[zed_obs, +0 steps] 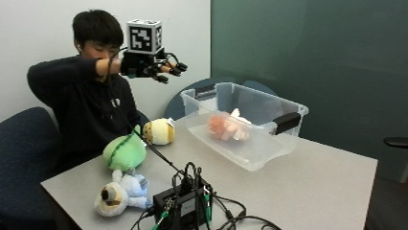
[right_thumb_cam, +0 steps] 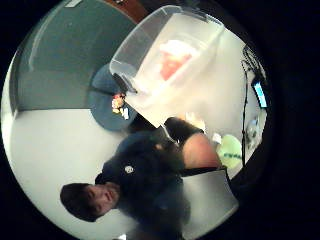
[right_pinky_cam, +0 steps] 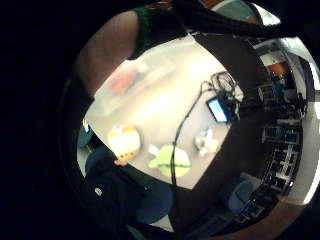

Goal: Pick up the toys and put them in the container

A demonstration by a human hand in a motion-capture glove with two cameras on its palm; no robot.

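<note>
My gloved right hand (zed_obs: 156,67) is raised at head height, left of and above the clear plastic container (zed_obs: 280,143), with fingers loosely spread and nothing in them. A red and white plush toy (zed_obs: 226,127) lies inside the container (right_thumb_cam: 125,60); the same toy (right_thumb_cam: 172,62) shows through its wall. On the table remain a yellow and white plush (zed_obs: 158,132), a green plush (zed_obs: 124,152) and a pale blue plush (zed_obs: 124,194). The palm view shows the yellow plush (right_pinky_cam: 124,141), green plush (right_pinky_cam: 170,161) and blue plush (right_pinky_cam: 206,142) far below.
A black electronics box with cables (zed_obs: 185,206) sits at the table's (zed_obs: 306,191) front edge, and a cable runs from it across the table up to the hand. Blue chairs (zed_obs: 25,158) stand behind the table. The container has black handles (zed_obs: 287,122).
</note>
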